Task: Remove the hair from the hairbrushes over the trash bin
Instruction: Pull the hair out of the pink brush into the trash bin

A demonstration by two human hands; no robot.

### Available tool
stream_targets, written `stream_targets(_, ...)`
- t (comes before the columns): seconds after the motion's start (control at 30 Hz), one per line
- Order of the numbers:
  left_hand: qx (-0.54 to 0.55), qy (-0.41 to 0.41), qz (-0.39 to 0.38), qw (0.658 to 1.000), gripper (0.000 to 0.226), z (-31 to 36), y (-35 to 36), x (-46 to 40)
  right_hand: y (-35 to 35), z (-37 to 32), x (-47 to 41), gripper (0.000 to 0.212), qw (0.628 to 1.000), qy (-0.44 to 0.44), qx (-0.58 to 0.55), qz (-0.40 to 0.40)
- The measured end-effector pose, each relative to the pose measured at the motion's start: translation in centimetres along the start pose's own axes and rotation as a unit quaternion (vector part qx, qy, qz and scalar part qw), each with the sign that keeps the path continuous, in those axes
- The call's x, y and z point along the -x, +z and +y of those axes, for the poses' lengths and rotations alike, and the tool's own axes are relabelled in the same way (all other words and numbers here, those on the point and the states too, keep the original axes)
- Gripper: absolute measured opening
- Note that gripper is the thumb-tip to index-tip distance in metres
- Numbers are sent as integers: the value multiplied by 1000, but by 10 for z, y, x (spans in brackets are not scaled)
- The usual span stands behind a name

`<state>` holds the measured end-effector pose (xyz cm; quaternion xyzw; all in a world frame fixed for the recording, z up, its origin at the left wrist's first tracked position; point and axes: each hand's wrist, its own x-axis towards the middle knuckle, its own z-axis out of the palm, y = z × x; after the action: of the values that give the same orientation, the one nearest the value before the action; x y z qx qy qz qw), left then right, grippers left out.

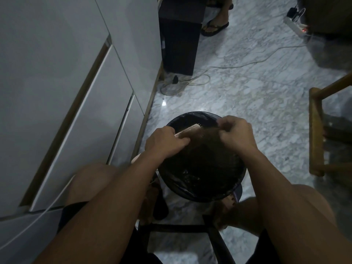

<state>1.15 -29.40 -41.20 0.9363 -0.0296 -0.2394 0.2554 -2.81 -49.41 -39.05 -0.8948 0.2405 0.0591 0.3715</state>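
A round trash bin [192, 193] lined with a black bag stands on the marble floor between my knees. Above its far half my left hand [164, 141] grips a light wooden hairbrush [190, 130], held tilted with its head pointing right. A dark tuft of hair [205, 137] stretches from the brush to my right hand [236, 133], whose fingers pinch it over the bin. The brush's handle is hidden inside my left fist.
White cabinet fronts [76, 92] run along the left. A dark box [181, 39] and loose cables [190, 80] lie behind the bin, with another person's sandalled feet [215, 25] beyond. A wooden chair frame [318, 130] stands right; a power strip [297, 25] sits far right.
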Motion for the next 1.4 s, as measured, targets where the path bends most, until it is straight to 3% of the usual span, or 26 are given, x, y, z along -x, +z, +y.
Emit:
stream_targets(0.1, -8, 4, -2, 1000, 41, 0, 2, 1, 5, -9, 9, 46, 994, -84, -34, -66)
stream_targets(0.23, 9, 4, -8, 1000, 43, 1, 4, 0, 15, -15, 15, 27, 988, -138, 14, -73)
stream_targets(0.3, 14, 2, -14, 1000, 45, 0, 4, 0, 18, -14, 14, 16, 992, -123, 8, -41)
stream_targets(0.47, 19, -10, -14, 1000, 45, -1, 2, 0, 14, -8, 5, 14, 998, -24, -3, 51)
stream_targets(0.6, 34, -16, -7, 999, 43, 3, 3, 0, 16, -4, 4, 12, 996, 14, -19, 81)
stream_targets(0.7, 68, -20, -20, 997, 43, 2, 1, -1, 14, -4, 2, 9, 996, 13, -84, 25)
stream_targets(0.83, 146, -51, -29, 988, 42, -1, -9, 1, 9, -5, 5, 40, 984, -13, -130, -117)
stream_targets(1.03, 171, -63, -15, 983, 53, 3, -12, 1, 16, -2, 1, 10, 995, -42, -55, -65)
stream_targets(1.27, 125, -64, -51, 989, 59, 3, -12, 0, -7, -1, -1, 29, 983, -39, 132, 118)
stream_targets(1.4, 114, -49, -33, 992, 57, 0, -15, 0, -4, 2, 0, 30, 987, -13, 122, 103)
